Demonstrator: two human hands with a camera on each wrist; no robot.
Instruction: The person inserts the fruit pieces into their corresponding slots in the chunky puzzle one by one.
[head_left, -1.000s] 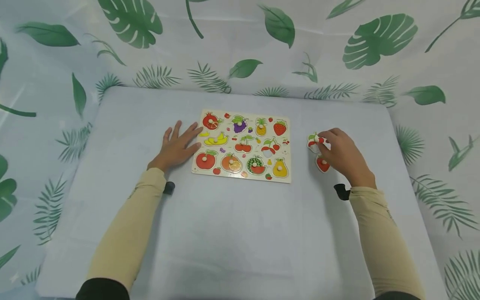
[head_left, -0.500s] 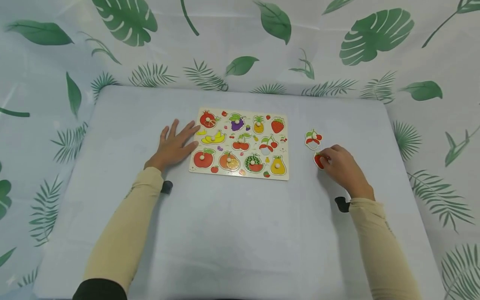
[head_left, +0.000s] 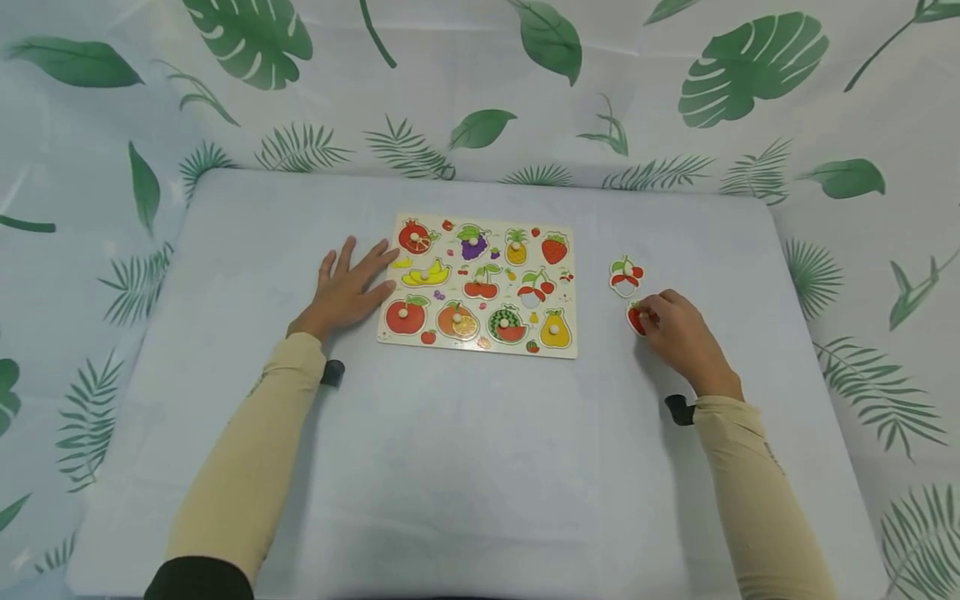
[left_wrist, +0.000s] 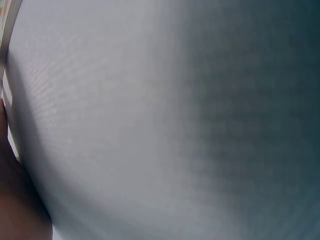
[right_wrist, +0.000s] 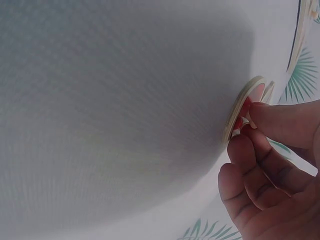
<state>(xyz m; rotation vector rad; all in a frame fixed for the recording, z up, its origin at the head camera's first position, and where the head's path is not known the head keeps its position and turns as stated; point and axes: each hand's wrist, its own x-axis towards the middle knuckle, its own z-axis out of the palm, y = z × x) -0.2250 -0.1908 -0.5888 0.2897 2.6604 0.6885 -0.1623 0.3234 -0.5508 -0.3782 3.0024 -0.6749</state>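
A flat wooden fruit puzzle board (head_left: 450,343) lies on the table, with knobbed fruit pieces such as bananas, grapes, a pear and a watermelon in it. My left hand (head_left: 341,292) rests spread beside it, fingertips on its left edge. To the right of the board, my right hand (head_left: 681,337) pinches a red strawberry puzzle piece (head_left: 635,320) by its knob between thumb and fingers. The right wrist view shows that piece (right_wrist: 236,114) edge-on. Just beyond it lies a cherry puzzle piece (head_left: 626,276). The left wrist view shows mostly cloth and a sliver of hand.
A white cloth covers the table (head_left: 465,467). Behind it hangs a white backdrop (head_left: 420,75) printed with green leaves. Each wrist carries a small dark camera mount.
My right hand has left the cherry piece, moved nearer to me and taken the strawberry piece's knob. The left hand stays at the board's edge. The head view has shifted slightly.
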